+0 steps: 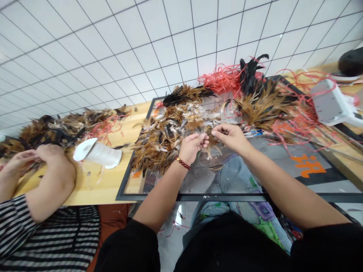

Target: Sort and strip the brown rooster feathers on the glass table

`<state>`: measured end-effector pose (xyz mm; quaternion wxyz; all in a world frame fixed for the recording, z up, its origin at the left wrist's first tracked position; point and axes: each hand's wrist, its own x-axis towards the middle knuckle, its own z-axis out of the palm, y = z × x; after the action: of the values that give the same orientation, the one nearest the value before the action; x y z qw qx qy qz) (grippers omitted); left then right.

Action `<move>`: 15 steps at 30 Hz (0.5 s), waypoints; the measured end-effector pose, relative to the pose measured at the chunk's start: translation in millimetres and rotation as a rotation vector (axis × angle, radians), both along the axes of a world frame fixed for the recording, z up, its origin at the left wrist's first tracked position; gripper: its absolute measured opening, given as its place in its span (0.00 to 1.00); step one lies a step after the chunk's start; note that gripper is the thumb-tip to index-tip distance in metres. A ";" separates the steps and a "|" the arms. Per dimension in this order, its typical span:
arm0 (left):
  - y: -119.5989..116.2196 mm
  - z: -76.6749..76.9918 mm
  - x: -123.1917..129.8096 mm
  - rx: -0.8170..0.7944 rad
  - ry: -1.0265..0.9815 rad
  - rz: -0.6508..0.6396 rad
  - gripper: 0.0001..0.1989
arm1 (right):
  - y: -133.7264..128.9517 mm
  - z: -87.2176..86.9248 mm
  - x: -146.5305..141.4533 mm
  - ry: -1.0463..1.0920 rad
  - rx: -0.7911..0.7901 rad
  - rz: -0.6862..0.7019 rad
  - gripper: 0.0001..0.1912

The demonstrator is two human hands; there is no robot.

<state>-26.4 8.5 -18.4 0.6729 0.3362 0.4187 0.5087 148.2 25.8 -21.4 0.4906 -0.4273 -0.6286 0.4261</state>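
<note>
Along the left of a yellow wooden bench, a co-worker in a striped sleeve brings both hands together beside a heap of brown and black feathers. A white spool lies on its side nearby, its long axis running roughly left to right, its wide flange to the left.

Toward the middle, the feather pile covers the left part of a black-framed panel and stretches from near its left edge to its middle. Most brown tips at its near left corner point left and toward the near edge; a darker bundle lies lengthwise along the far edge.

Over the pile's right side, the left hand, wearing a beaded bracelet, has thumb and fingertips pinched closed. Just right, the right hand shows thumb and forefinger drawn together; whether either pinches a fine strand cannot be told.

Beyond the right hand, brown plumes fan rightward, black plumes point up, and red strips tangle at the far edge.
</note>
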 end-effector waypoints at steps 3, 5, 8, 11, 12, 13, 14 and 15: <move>1.5 3.2 -2.4 -0.038 -0.078 0.021 0.08 | -2.3 -3.1 -3.4 -0.090 0.017 0.036 0.18; 2.1 3.4 -3.2 -0.055 -0.122 0.016 0.06 | -6.0 -5.4 -7.7 -0.134 0.046 0.057 0.18; 1.7 2.1 -3.0 -0.069 -0.167 -0.012 0.07 | -11.8 -7.5 -13.2 -0.201 0.140 0.028 0.15; -0.5 2.1 -2.0 -0.068 -0.143 -0.088 0.10 | -14.2 -7.5 -13.9 -0.288 0.280 -0.076 0.13; -1.3 3.0 -1.7 -0.066 -0.132 -0.109 0.11 | -13.9 -7.2 -12.8 -0.313 0.310 -0.110 0.13; -1.8 4.3 -1.6 -0.062 -0.127 -0.114 0.11 | -13.1 -6.8 -11.1 -0.331 0.323 -0.135 0.13; -2.0 5.9 -1.7 -0.053 -0.127 -0.100 0.10 | -12.1 -6.4 -8.8 -0.346 0.326 -0.145 0.12; -1.7 7.7 -2.1 -0.042 -0.130 -0.066 0.10 | -10.9 -6.0 -6.2 -0.371 0.331 -0.137 0.11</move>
<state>-28.5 6.8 -10.7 0.7219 0.3017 0.3735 0.4983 142.0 14.9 -27.4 0.4579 -0.4535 -0.7387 0.1973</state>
